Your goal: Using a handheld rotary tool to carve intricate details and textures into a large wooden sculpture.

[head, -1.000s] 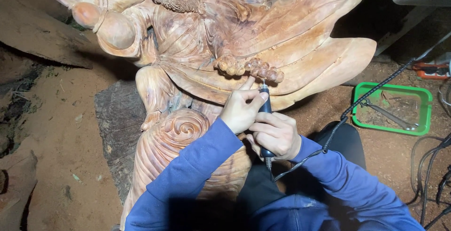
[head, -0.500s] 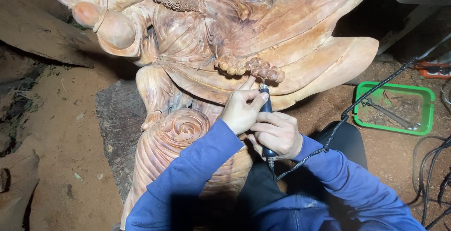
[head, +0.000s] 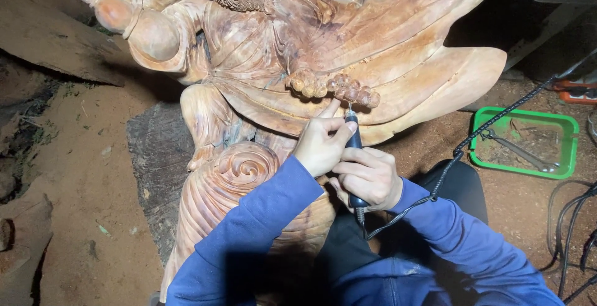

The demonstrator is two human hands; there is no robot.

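Both hands [head: 348, 163] steady a rotary tool [head: 354, 150] against the carved wooden statue [head: 280, 51].

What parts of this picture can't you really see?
- Head view: the tip of the carving tool is too small to make out against the wooden statue.
- The tool's middle is hidden inside the right hand.
- The statue's top is cut off by the upper edge.
- The green tray holds things too dim to name.

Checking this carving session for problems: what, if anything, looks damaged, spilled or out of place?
Nothing stands out. The wooden sculpture looks intact, both hands, left hand and right hand, hold the black rotary tool against the carved beads, and the green tray sits flat on the dirt.
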